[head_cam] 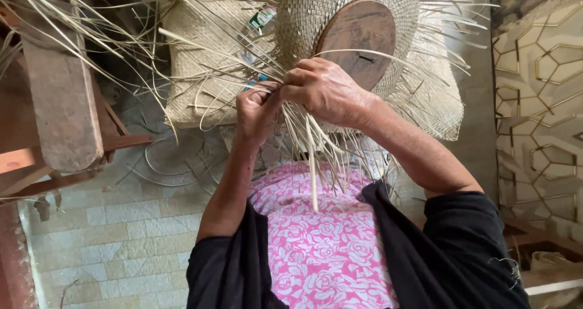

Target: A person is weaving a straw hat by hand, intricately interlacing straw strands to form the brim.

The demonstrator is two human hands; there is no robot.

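A half-woven straw hat [303, 17] sits over a round wooden block [358, 38] in front of me, its loose pale strands [316, 151] hanging toward my lap. My left hand [255, 111] pinches a few strands at the hat's lower edge. My right hand [325, 90] is closed over the same bunch of strands, right beside the left, knuckles up. Both hands touch the weave at the brim edge. A small green-and-white packet [261, 18] lies on the woven mat behind the hat.
A flat woven straw mat [200, 60] lies under and behind the hat. A wooden bench [61, 96] stands at the left over a tiled floor [121, 236]. A patterned wall [540, 102] rises at the right. Pink floral cloth [322, 242] covers my lap.
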